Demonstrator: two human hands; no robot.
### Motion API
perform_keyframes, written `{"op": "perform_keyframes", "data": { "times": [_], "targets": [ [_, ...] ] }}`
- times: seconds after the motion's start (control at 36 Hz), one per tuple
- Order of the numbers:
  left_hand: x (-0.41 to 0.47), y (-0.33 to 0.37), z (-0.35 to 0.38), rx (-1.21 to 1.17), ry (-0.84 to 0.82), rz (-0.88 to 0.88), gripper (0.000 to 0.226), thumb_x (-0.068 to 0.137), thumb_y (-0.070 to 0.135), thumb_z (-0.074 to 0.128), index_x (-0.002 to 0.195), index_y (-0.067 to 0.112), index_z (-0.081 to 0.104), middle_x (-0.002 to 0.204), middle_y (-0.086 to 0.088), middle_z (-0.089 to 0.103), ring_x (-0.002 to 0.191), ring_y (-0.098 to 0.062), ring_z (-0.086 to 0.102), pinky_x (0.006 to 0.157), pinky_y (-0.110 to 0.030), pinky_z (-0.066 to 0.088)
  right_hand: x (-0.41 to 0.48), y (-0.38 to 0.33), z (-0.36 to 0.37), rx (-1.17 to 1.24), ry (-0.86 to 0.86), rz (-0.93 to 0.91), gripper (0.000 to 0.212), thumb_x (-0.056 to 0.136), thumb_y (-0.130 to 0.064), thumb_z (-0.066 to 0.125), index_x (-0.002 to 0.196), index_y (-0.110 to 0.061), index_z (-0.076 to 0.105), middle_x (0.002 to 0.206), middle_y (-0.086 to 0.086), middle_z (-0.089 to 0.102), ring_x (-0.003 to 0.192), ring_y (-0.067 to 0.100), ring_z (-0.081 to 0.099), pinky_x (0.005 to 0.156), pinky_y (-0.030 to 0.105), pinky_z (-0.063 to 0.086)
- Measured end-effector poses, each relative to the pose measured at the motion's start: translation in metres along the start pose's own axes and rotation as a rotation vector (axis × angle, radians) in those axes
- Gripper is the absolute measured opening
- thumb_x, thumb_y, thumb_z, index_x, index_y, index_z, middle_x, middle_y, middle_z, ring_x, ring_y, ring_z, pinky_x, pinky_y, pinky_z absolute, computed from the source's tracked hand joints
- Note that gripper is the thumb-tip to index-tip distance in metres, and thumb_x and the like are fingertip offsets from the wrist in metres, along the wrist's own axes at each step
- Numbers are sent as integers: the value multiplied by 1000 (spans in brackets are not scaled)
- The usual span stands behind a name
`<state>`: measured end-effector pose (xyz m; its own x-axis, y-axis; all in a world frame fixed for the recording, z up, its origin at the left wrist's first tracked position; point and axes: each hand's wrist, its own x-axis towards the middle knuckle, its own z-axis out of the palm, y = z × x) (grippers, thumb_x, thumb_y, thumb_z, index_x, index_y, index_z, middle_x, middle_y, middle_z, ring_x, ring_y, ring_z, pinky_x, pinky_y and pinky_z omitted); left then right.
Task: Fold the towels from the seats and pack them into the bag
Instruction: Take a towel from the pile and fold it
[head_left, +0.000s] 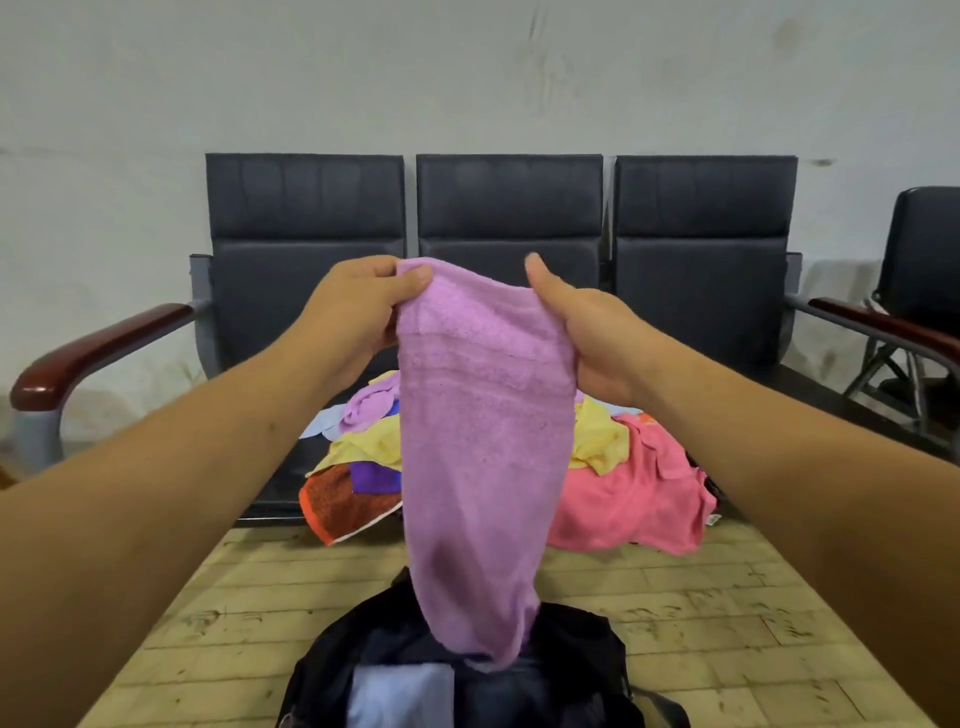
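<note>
Black padded seats (509, 208) stand beyond the fingers, bearing a heap of coloured towels (634, 493). Below the fingers a lilac towel (483, 441) hangs down to the open dark bag (571, 675). The left hand (363, 306) pinches one top corner; the right hand (587, 332) grips the other. Folding seems just begun; next, bring the corners together.

Pale grey-white wall (467, 78) behind, smudged, darker stains upper right. Three-seat bench (509, 208) against it: dark padded backrests, grey metal frame. Glossy reddish-brown left armrest (93, 353), matching right armrest (893, 327). Separate dark chair (924, 249) on crossed metal legs at far right. Floor (727, 597): worn yellowish brick-pattern tiles, scuffed. Light flat, even.
</note>
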<state>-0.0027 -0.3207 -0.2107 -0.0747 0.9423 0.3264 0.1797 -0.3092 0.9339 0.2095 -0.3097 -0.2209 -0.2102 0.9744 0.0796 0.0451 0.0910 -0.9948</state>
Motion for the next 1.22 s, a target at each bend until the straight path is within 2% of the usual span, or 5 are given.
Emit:
{"op": "perform_keyframes", "data": {
  "times": [0.22, 0.42, 0.61, 0.83, 1.22],
  "targets": [
    [-19, -33, 10, -404, -295, 6, 35, 94, 29, 59, 122, 7, 62, 108, -14, 71, 92, -22, 71, 77, -35, 60, -8, 12, 12, 24, -130, -11, 20, 83, -2, 74, 103, 2, 73, 107, 20, 74, 102, 32, 72, 93, 43, 58],
    [-63, -106, 30, 82, -743, -387, 31, 83, 20, 76, 113, 13, 68, 113, -1, 74, 108, -17, 69, 102, -40, 51, -1, 15, 14, 491, -161, 63, 28, 95, -11, 50, 78, -4, 72, 78, 13, 71, 74, 24, 70, 77, 34, 58],
    [-86, -126, 48, -535, -536, -610, 33, 76, 4, 74, 109, 4, 70, 108, -16, 74, 99, -25, 72, 89, -37, 57, 2, 71, 6, 615, -140, 219, 62, 101, -14, 27, 64, -4, 76, 82, 12, 73, 78, 22, 74, 91, 35, 50],
    [-61, -136, 64, -761, -178, -616, 26, 87, 20, 66, 111, 9, 68, 114, -15, 72, 110, -26, 68, 90, -37, 56, -5, 167, 11, 517, -112, 689, 89, 92, -79, 20, 129, -10, 63, 124, 17, 69, 119, 35, 62, 104, 51, 44],
    [-33, -160, 44, -438, -205, -597, 30, 96, 20, 60, 120, 3, 64, 103, -14, 74, 86, -21, 74, 74, -33, 62, 2, 149, 7, 540, -134, 279, 36, 98, -12, 49, 128, 4, 60, 124, 16, 69, 113, 27, 68, 91, 37, 58]
  ]
}}
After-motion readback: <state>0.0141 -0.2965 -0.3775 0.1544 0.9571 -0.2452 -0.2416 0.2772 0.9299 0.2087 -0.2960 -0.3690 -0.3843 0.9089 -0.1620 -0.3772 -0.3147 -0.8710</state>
